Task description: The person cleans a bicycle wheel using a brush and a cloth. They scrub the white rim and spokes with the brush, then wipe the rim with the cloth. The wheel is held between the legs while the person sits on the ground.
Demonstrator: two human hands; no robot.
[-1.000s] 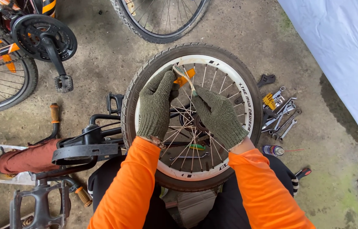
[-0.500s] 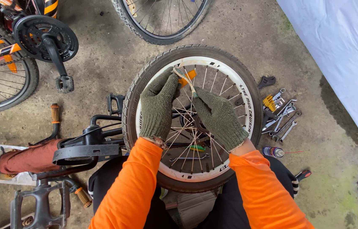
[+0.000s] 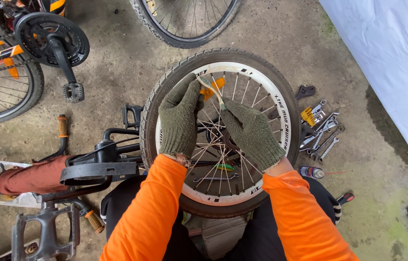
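While the person sits with the work propped against the lap, the scene runs out from the body like this:

Wheel: a small bicycle wheel (image 3: 281, 104) with white rim and black tyre lies flat before the knees; the hub sits at its centre, under the hands.

Left hand: the left hand (image 3: 180, 121), in a green knit glove, lies over the spokes at about 10 o'clock from the hub, fingers curled shut and pinching a thin pale strip (image 3: 210, 89) near the rim.

Right hand: the right hand (image 3: 252, 133), gloved alike, lies at about 2 o'clock from the hub, fingertips closed on the same strip's nearer end.

Strip axis: its long axis runs from 5 o'clock up to 11 o'clock, slanting between the two hands; the left hand is nearer its far end, beside the orange reflector (image 3: 213, 87) at 12 o'clock.

Right side: wrenches (image 3: 322, 130) lie spread on the concrete at 3 o'clock, just outside the tyre, with a spray can (image 3: 311, 172) at 4 o'clock.

Left side: a dark bicycle frame (image 3: 100, 162) with pedals lies at 9 o'clock, touching the tyre.

Far: another wheel (image 3: 184, 21) lies at 12 o'clock, well apart.
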